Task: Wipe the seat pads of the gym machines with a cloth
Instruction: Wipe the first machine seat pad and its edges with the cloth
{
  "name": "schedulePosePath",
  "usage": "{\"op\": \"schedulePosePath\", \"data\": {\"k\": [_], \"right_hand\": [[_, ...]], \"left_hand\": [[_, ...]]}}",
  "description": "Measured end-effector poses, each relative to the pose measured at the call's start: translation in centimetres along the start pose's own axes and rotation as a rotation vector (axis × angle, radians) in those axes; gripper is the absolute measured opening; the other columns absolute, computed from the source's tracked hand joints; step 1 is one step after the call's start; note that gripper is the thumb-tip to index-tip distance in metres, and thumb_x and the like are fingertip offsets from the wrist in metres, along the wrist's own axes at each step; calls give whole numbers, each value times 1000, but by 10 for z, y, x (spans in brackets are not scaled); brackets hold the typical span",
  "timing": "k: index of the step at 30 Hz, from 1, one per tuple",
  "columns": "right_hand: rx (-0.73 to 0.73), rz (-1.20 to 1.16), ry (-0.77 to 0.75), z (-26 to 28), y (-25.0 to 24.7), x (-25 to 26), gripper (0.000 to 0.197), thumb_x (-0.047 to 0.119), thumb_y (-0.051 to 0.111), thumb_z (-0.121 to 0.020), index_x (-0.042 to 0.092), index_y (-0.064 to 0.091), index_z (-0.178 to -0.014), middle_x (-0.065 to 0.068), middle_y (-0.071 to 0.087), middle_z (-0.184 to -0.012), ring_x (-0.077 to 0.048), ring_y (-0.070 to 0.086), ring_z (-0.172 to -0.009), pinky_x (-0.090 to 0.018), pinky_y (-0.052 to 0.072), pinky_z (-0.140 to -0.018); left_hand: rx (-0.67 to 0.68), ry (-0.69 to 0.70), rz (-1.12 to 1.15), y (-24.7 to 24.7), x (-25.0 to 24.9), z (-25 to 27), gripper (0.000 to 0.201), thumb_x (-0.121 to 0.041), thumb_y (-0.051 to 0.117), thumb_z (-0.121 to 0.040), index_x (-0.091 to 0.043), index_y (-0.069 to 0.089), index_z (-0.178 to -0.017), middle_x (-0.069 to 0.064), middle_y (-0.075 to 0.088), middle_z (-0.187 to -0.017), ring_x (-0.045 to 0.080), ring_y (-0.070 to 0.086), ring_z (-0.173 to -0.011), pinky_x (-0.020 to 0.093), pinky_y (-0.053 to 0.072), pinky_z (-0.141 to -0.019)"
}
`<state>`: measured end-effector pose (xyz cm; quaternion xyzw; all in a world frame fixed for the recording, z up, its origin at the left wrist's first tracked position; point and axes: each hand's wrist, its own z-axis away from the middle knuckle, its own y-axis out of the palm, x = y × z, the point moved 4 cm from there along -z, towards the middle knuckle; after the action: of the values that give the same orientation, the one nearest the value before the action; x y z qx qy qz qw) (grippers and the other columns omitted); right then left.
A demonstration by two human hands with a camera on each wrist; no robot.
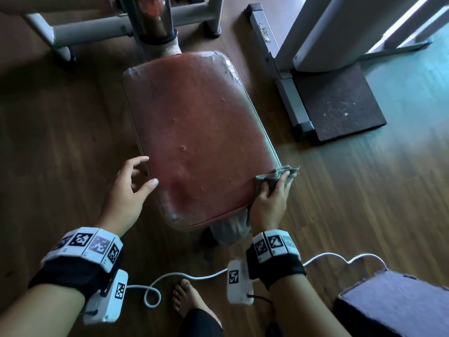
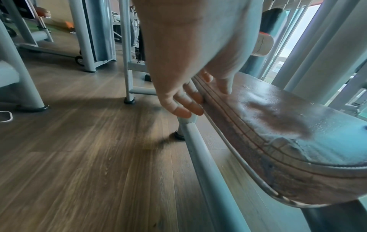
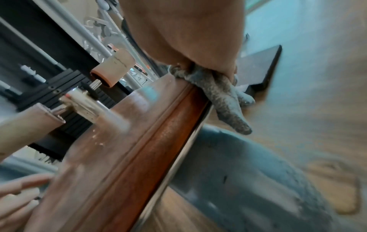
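Head camera shows me the reddish-brown padded vinyl seat pad (image 1: 199,139) filling the middle of the frame, long and rounded at the corners, mounted above a wood-plank floor (image 1: 60,132). Its surface is worn: several small punctures dot the middle, the far right corner is scuffed pale and peeling, and the near left corner has a grey torn patch. A raised piping seam runs around the edge, which the left wrist view shows clearly along the side wall, where the vinyl is cracked and flaking near the front curve. The top looks glossy in that view, with a dull darker patch in the sheen.

My right hand (image 1: 269,198) sits at the near right corner of the pad, its grip closed around a crumpled grey cloth (image 1: 277,175) with the fingers laid over it. The cloth lies on the pad's right edge and spills past it; in the right wrist view a twisted tail of it hangs down over the side of the seat.

My left hand (image 1: 131,188) is at the pad's left edge with a loose, open grip and holds nothing. Its thumb lies on the top surface near the front, and the fingers reach down alongside the side wall; I cannot tell how firmly they touch.

A grey metal machine frame (image 1: 114,23) stands beyond the seat, and a dark square rubber mat (image 1: 340,103) lies to the right.
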<state>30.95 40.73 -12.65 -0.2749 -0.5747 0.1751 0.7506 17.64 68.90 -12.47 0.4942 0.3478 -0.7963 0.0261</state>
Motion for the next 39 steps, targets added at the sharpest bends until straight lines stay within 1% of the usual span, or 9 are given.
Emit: {"op": "schedulePosePath", "data": {"k": [3,7,11,14,22,27,30,34,39], "right_hand": [[1,7,-23,20,3,2,64,9,49,-97,16,20,-153,-7,5,-162,-17,12,-147,-6,13,-104],[18,-13,-28,50,12,2,65,6,50,-96,14,18,-153,-12,-1,-161,-2,5,-137,9,7,-95],[55,34,-36,27,4,1,66,10,52,-96,14,18,-153,-11,-3,-161,-9,4,-144,4,10,-103],[40,16,-45,30,5,2,64,8,49,-97,14,18,-153,-11,-2,-161,-13,5,-146,9,6,-95],[80,-3,-137,118,39,15,64,1,49,-96,6,19,-152,-13,-9,-160,-9,-2,-144,4,4,-102],[55,100,-220,92,32,3,62,6,50,-97,11,23,-152,-10,-10,-161,-17,1,-148,-15,23,-114],[21,74,-189,99,38,10,58,1,43,-98,8,22,-152,-11,-11,-160,-16,-1,-147,0,13,-107],[85,12,-160,122,51,16,58,2,44,-98,7,21,-151,-11,-15,-159,-14,-4,-146,5,10,-102],[61,122,-236,89,30,-1,60,6,48,-98,10,23,-152,-13,-9,-160,-25,6,-149,-31,28,-115]], "left_hand": [[11,9,0,0,1,-3,52,-22,70,-86,-44,47,-128,-2,53,-129,15,50,-115,42,45,-98],[33,-9,15,1,2,-4,56,-21,72,-85,-44,46,-128,2,53,-129,20,48,-120,46,44,-101],[46,-31,23,1,3,-6,57,-20,74,-83,-45,45,-125,5,53,-124,26,53,-115,50,44,-100],[42,-37,47,2,2,-5,56,-18,74,-83,-44,44,-123,6,53,-126,23,49,-119,48,43,-102],[42,-39,61,1,1,-7,55,-16,74,-83,-40,45,-123,2,52,-130,17,45,-119,36,38,-99],[54,-22,28,-2,0,-10,55,-19,76,-81,-38,44,-122,-3,52,-124,15,46,-116,35,37,-98],[49,-26,42,1,1,-8,55,-19,75,-82,-38,44,-124,-1,51,-128,15,45,-118,34,36,-99],[57,-22,50,1,1,-8,55,-19,74,-83,-37,44,-125,-4,51,-131,15,45,-120,34,36,-99],[65,-35,72,-1,-3,-7,54,-16,74,-82,-33,45,-125,-4,50,-129,15,44,-120,32,34,-100]]}}
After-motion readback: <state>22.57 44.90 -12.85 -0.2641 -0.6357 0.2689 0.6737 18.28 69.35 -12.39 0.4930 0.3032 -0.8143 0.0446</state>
